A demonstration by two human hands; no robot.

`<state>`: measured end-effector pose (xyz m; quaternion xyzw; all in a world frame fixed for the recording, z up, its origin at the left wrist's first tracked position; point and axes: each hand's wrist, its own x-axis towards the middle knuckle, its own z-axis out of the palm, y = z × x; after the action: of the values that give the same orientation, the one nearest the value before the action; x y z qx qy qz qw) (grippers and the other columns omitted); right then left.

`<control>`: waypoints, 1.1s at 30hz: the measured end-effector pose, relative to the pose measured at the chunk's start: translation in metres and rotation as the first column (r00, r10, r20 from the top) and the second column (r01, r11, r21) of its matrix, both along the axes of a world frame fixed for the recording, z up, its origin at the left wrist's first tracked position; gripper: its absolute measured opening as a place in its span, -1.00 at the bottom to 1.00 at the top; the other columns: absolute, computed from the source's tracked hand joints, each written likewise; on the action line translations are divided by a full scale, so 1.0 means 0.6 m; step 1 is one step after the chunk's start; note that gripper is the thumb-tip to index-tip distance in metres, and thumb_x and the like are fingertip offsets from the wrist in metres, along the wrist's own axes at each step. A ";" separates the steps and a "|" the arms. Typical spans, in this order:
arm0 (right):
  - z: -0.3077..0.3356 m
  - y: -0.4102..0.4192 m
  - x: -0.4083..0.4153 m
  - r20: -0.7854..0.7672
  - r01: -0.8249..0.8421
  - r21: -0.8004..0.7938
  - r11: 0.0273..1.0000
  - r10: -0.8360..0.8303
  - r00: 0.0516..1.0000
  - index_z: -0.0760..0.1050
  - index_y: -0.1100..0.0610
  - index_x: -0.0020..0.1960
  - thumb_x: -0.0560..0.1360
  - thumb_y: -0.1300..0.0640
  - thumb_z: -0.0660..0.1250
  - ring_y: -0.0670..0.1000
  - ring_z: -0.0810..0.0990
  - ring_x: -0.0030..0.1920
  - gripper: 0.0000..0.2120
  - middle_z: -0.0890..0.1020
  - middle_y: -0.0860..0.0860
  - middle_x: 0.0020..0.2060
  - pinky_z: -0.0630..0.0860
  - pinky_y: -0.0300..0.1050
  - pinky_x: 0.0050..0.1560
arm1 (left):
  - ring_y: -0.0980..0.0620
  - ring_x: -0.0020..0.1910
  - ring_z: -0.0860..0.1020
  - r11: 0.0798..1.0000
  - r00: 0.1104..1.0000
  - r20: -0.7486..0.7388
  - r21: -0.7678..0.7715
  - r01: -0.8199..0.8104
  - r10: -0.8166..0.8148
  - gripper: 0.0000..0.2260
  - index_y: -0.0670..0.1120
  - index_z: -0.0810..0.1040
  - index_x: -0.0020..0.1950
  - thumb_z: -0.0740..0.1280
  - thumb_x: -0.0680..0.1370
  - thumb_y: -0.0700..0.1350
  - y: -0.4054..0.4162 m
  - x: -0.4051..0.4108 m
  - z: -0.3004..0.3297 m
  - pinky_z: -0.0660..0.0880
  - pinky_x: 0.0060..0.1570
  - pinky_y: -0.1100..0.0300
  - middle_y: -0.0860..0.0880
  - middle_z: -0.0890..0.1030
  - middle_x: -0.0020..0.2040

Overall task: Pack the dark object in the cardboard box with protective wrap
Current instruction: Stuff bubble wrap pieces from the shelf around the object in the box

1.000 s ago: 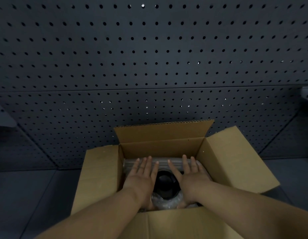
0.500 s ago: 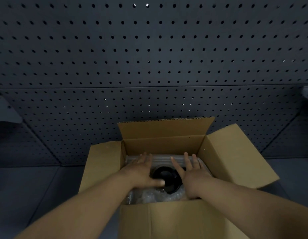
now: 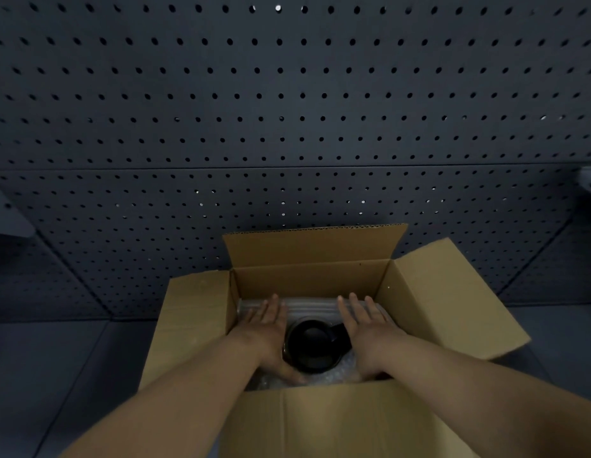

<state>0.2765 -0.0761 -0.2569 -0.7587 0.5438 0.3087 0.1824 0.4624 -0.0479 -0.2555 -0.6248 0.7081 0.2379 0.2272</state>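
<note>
Head view, looking down: an open cardboard box [image 3: 307,279] sits on a dark tabletop [image 3: 56,358] before a pegboard wall [image 3: 287,110], flaps spread. Inside, at 6 o'clock in the frame, the round dark object [image 3: 312,345] lies on clear protective wrap [image 3: 310,307]. A person's left hand [image 3: 266,332] rests flat at the object's 9 o'clock, the right hand [image 3: 367,328] at its 3 o'clock; each grip is wide, fingers extended, holding nothing. The object's top looks uncovered, so closing the flaps now could leave it unprotected, and uneven pressing might shift it off the padding.
</note>
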 end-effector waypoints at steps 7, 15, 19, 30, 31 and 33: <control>0.022 -0.014 -0.020 0.115 -0.003 0.057 0.998 -0.004 0.993 -0.48 0.11 0.49 0.31 -0.21 0.49 0.09 -0.38 0.52 0.28 -0.40 -0.02 0.50 -0.19 -0.03 0.54 | -0.12 0.53 -0.29 0.995 0.993 0.086 -0.062 0.082 -0.077 0.18 -0.15 -0.40 0.50 0.37 0.34 0.37 0.005 -0.003 -0.008 -0.22 0.51 0.00 -0.17 -0.40 0.51; -0.001 -0.003 -0.002 -0.066 -0.055 -0.013 0.998 0.054 0.996 -0.54 0.15 0.46 0.28 -0.31 0.45 0.15 -0.40 0.50 0.33 -0.45 0.05 0.48 -0.24 0.06 0.54 | -0.13 0.54 -0.28 0.985 0.977 0.180 -0.109 0.133 -0.112 0.20 -0.18 -0.40 0.50 0.34 0.32 0.42 0.008 -0.015 -0.016 -0.22 0.52 -0.01 -0.19 -0.38 0.52; -0.004 0.000 0.004 -0.130 -0.072 -0.031 0.997 0.067 0.989 -0.56 0.18 0.44 0.28 -0.33 0.44 0.17 -0.40 0.50 0.34 -0.46 0.07 0.47 -0.26 0.07 0.53 | -0.15 0.53 -0.28 0.983 0.965 0.238 -0.116 0.144 -0.114 0.21 -0.19 -0.41 0.49 0.33 0.31 0.42 0.008 -0.022 -0.021 -0.25 0.51 -0.02 -0.22 -0.37 0.52; -0.006 -0.009 0.004 -0.102 -0.033 -0.008 0.999 0.032 0.994 -0.57 0.15 0.44 0.30 -0.24 0.48 0.15 -0.41 0.50 0.32 -0.49 0.04 0.45 -0.26 0.03 0.53 | -0.09 0.53 -0.30 0.986 0.968 0.235 -0.114 0.118 -0.089 0.22 -0.21 -0.43 0.48 0.26 0.30 0.49 0.007 -0.013 -0.023 -0.25 0.51 0.04 -0.16 -0.41 0.51; 0.002 -0.011 0.001 -0.079 -0.028 0.008 1.000 0.029 0.996 -0.55 0.14 0.45 0.30 -0.23 0.49 0.14 -0.40 0.50 0.31 -0.48 0.03 0.46 -0.25 0.01 0.53 | -0.09 0.53 -0.30 0.987 0.971 0.224 -0.119 0.110 -0.081 0.23 -0.21 -0.43 0.48 0.26 0.29 0.50 0.005 -0.011 -0.020 -0.25 0.51 0.04 -0.16 -0.40 0.51; 0.021 -0.014 -0.009 -0.044 -0.004 0.025 1.000 0.005 0.999 -0.52 0.14 0.47 0.32 -0.18 0.50 0.13 -0.39 0.51 0.29 -0.46 0.04 0.47 -0.20 0.01 0.55 | -0.11 0.53 -0.30 0.986 0.974 0.216 -0.135 0.096 -0.065 0.25 -0.20 -0.42 0.48 0.27 0.27 0.51 0.005 -0.011 -0.012 -0.26 0.51 0.03 -0.18 -0.39 0.52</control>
<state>0.2710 -0.0845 -0.2444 -0.7505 0.5422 0.3328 0.1792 0.4557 -0.0447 -0.2628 -0.6320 0.7201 0.1093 0.2646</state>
